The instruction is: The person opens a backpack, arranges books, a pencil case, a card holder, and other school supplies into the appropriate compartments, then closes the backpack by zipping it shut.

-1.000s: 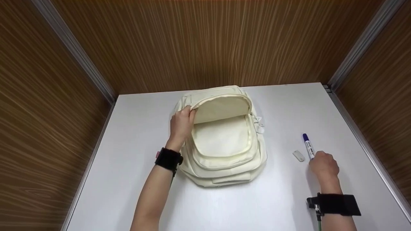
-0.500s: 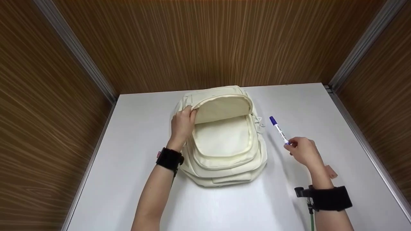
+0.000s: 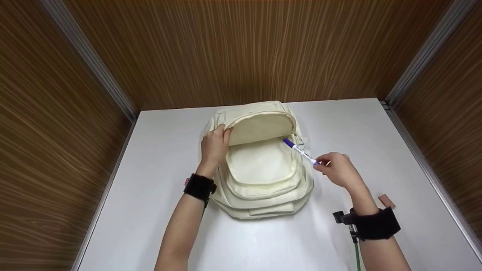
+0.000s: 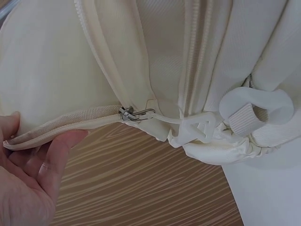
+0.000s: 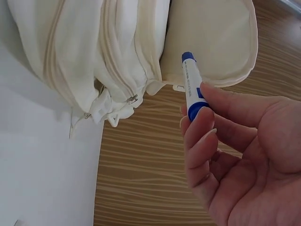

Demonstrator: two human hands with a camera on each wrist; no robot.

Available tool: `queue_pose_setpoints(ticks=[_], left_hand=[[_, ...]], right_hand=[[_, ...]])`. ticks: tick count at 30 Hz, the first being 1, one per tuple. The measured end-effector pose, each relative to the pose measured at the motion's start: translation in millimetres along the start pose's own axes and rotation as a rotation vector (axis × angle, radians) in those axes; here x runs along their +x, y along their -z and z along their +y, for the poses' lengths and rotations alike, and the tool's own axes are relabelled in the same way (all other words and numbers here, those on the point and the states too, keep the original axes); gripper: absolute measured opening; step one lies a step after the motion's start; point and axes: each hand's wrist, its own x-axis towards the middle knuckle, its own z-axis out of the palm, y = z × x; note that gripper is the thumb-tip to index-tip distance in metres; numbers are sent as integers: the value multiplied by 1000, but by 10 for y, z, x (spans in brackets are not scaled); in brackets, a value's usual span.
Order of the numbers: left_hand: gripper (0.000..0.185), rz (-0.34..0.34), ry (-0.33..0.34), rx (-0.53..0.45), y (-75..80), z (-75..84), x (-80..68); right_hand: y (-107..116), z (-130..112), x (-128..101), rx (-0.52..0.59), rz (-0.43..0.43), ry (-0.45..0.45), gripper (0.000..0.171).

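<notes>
A cream backpack [image 3: 269, 203] lies on the white table with its front compartment unzipped. My left hand [image 3: 214, 145] pinches the edge of the raised flap [image 3: 260, 128] at its left side; thumb and fingers show on the zipper tape [image 4: 70, 121] in the left wrist view. Between thumb and fingers, my right hand [image 3: 337, 169] holds a white marker [image 5: 192, 80] by its end. The marker's purple-blue cap [image 3: 289, 142] points up and left, overlapping the opening's right edge in the head view. Inside the compartment the pale lining [image 3: 261, 162] shows.
A small reddish-brown block [image 3: 386, 201] lies on the table [image 3: 150, 226] beside my right forearm. Wood-grain panels [image 3: 241, 52] stand behind and on both sides. Zipper pulls and a strap buckle [image 4: 256, 106] hang at the bag's side.
My right hand has picked the marker up from the table and carried it left to the bag's opening. The small pale eraser-like piece is now out of sight. My left hand stays on the flap.
</notes>
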Motion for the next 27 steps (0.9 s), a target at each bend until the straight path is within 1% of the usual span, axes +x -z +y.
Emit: queue_pose_setpoints(ticks=[4,7,10,13,18,21,23,25,27], left_hand=[[23,35,-31,-6,-8,7,-2],[21,65,-57,-21,-15,19,-6],[18,90,-77,-42,-19,37,-15],[16,111,-92,-62,-25,51,-23],[12,129,-109,-109,-31,70,-30],[11,128,-110,-129,-26,85,-29],[11,126,-107,-133,-23,93,-27],[11,124,-104,-133,-17,96,-23],[11,123,-102,-135,-13,96,-16]], right_hand=[[-74,-118,93,-19,-14,47,21],[-169,-207,183,-37,-16,86,19],[-288,-301,272,-54,6,118,15],[-409,-402,351,-39,54,103,12],[-587,-552,474,78,154,21,11],[-684,-617,542,163,185,31,12],[-745,-649,581,225,185,49,16],[-802,-675,609,278,160,79,24],[-849,-688,631,282,125,115,32]])
